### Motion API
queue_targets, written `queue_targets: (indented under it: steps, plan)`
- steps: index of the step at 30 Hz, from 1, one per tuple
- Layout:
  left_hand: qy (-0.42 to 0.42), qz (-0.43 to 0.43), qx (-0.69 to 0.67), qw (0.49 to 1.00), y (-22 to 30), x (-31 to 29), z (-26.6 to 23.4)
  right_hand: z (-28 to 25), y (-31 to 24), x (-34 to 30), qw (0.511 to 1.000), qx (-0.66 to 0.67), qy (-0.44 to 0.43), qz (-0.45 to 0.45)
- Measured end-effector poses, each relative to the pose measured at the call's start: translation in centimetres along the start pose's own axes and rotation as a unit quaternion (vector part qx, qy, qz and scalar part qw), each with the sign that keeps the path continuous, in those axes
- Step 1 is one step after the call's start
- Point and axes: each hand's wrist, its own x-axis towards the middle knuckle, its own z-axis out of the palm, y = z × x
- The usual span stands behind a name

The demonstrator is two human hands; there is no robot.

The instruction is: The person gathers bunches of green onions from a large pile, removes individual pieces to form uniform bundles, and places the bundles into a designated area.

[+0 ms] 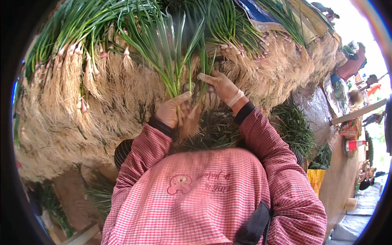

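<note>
A bunch of long green-leaved, pale-stemmed bulb plants (175,77) is held in front of the chest by the left hand (168,111), whose fingers are closed around the stems low down. The leaves are fanned upward and away above that grip, while a tangle of fine tan roots (190,125) is hung just below and beside the fingers. The right hand (223,86) is placed a little higher, to the right of the bunch. One of its fingertips is laid across a slender green stalk (203,83), but the other fingers are partly hidden, and whether the stalk is pinched cannot be told. The right wrist is circled by a whitish band (235,98).

Beyond both hands, a broad heap of similar plants (261,77) is stacked with its shaggy, straw-coloured roots turned toward the body and its green leaves pointed away. A blue-and-white sheet (258,11) is spread over part of the heap.

Dark red lettering in a flowing script (220,176) is borne on the chest of the red-and-white checked smock (220,212); it is seen upside down, next to a pink bear-shaped emblem (179,184).
</note>
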Motion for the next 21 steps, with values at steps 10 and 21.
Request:
queue_targets:
  steps: [10, 21]
  plan:
    - [-0.017, -0.029, 0.169, 0.985, 0.7, -1.9, 2.6, 0.8, -0.2, -0.5, 0.981, -0.183, 0.036, -0.053]
    - [-0.015, -0.066, 0.158, 0.985, -1.3, -0.1, -0.5, 5.1, -2.5, -2.6, 0.859, -0.402, 0.185, -0.258]
